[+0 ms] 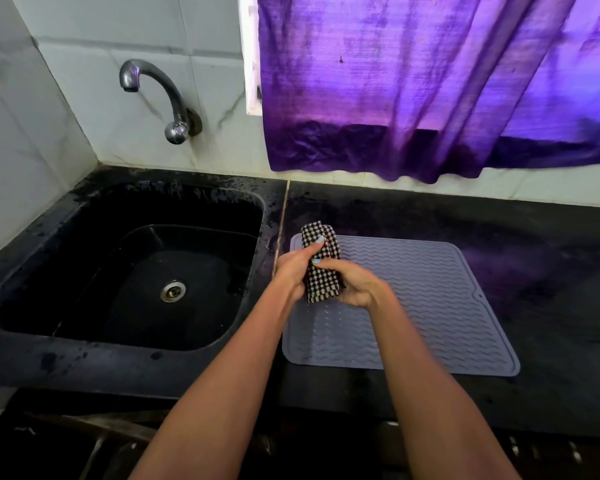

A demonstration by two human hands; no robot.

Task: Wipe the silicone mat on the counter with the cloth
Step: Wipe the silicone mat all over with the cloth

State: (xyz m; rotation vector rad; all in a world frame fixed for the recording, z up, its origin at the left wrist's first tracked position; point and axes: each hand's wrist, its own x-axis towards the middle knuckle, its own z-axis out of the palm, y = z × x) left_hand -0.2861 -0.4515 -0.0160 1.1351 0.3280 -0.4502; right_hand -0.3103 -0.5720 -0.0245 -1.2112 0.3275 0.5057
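Note:
A grey silicone mat (430, 306) with a wavy ribbed surface lies flat on the black counter, right of the sink. Above its left part I hold a bunched black-and-white checked cloth (321, 271) between both hands. My left hand (295, 268) grips the cloth from the left, thumb laid up its front. My right hand (352, 282) grips it from the right, thumb across the middle. The cloth's top end sticks up past my fingers; whether its lower end touches the mat is unclear.
A black sink (84, 327) with a metal drain (174, 291) fills the left side, under a chrome tap (160, 95) on the tiled wall. A purple curtain (430, 84) hangs behind the counter (551, 271). The counter's front edge runs below the mat.

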